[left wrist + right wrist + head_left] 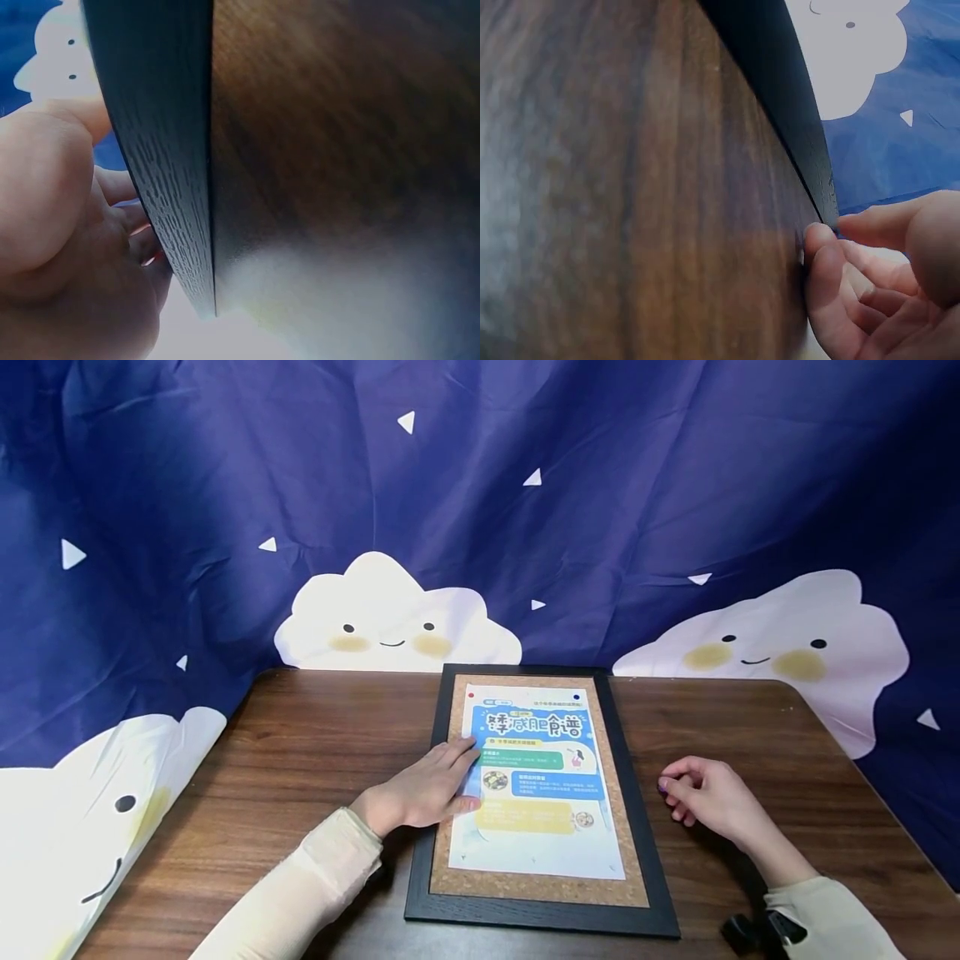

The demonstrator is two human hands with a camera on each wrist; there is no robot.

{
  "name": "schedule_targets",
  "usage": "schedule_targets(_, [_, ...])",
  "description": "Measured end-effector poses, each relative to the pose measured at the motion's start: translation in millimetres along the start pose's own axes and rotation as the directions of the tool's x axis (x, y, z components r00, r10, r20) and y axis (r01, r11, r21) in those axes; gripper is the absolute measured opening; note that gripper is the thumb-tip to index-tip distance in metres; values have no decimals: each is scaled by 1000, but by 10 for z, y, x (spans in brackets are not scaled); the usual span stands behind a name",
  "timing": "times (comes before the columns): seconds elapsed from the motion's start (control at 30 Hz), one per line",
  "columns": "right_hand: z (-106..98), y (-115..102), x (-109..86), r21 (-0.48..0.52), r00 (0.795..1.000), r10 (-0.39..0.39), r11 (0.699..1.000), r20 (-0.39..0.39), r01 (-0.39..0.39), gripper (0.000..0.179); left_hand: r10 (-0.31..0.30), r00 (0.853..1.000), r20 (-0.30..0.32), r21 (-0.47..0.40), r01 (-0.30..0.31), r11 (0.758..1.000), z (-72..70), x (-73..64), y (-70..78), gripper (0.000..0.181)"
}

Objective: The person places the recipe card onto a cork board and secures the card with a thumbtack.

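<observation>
At lower centre, my head view shows the left hand (426,785) spread on the poster (536,783); lower right, the right hand (711,798) pinches a purple bit (662,786) (indiscernible from its wrist).

The corkboard (540,892) (poster (537,777) on it) lies on the table (337,718).

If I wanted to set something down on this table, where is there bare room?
On the table, bare wood lies left of the framed board, beyond the left hand, and right of the board, between it, the right hand and the table's far edge. It's crowded at the left side of the poster, where the left hand rests.
</observation>
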State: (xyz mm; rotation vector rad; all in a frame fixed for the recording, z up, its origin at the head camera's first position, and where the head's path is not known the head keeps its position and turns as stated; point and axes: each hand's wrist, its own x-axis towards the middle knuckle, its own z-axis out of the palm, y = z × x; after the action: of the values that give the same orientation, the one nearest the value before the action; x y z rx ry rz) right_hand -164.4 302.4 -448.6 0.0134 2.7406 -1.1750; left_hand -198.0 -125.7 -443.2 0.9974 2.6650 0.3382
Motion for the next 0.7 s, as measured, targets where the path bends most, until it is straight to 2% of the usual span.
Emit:
schedule_targets(0.17, [6,-17,25,-92,1000,17,996,-7,-17,15,-3,1000,6,-3,3,1000,-5,2,4,83])
schedule_targets(0.33, [11,-38,33,-126,1000,23,992,-5,-23,11,-8,1000,8,-2,8,1000,-8,4,8,83])
schedule_targets(0.5, [16,-35,3,-95,1000,12,995,-10,-13,12,-16,1000,20,-5,16,1000,-10,-2,14,83])
schedule_targets(0.7, [46,-63,-54,11,999,-33,999,-24,33,13,-1,1000,9,-5,1,1000,-26,-14,6,82])
